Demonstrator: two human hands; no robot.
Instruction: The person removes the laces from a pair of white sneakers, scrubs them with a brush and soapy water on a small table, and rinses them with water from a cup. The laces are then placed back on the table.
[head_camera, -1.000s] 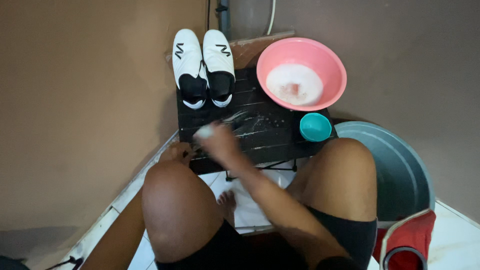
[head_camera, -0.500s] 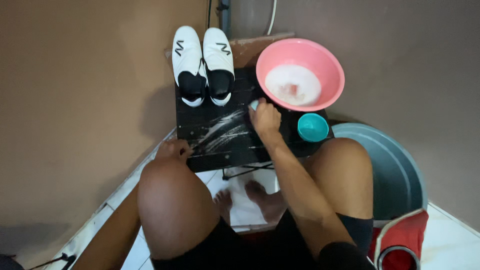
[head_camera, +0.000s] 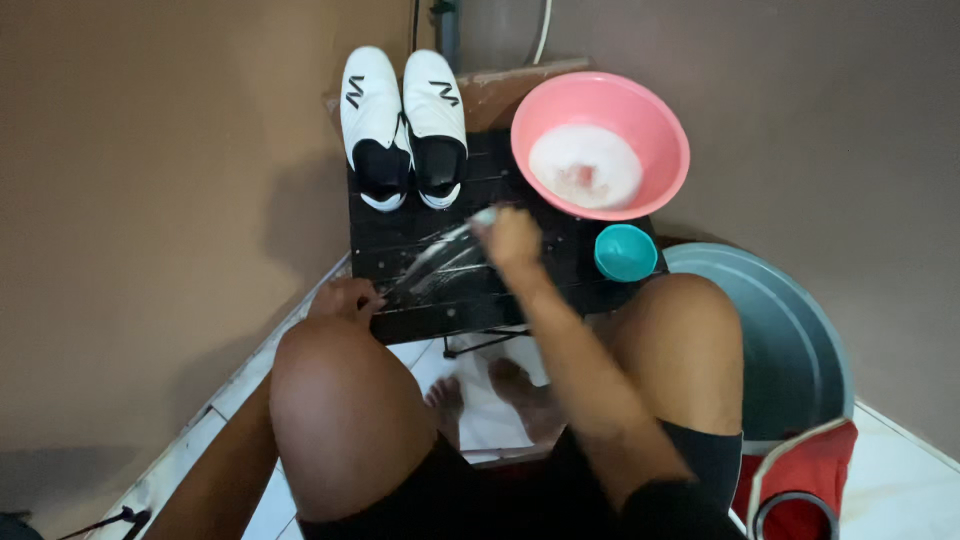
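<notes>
Two white shoes (head_camera: 403, 125) are set at the far end of the dark slatted table (head_camera: 420, 300), untouched. A pale scrubber (head_camera: 484, 216), closed in the right hand (head_camera: 512, 240), is pressed mid-table beside the pink basin (head_camera: 665, 120); the table's near edge is gripped by the left hand (head_camera: 345, 298). Suds are streaked across only part of the table.

Wet, glossy dark slatted wood board (head_camera: 440, 270); smooth pink plastic basin (head_camera: 600, 145); white, perhaps synthetic shoes (head_camera: 403, 125).

Shoes (head_camera: 403, 125) at far left of the slatted table (head_camera: 420, 300); basin (head_camera: 660, 130) at far right, small cup (head_camera: 624, 252) just before it. Right hand (head_camera: 510, 238) mid-table; left hand (head_camera: 345, 298) on near-left edge. Large tub (head_camera: 790, 350) right of table.
</notes>
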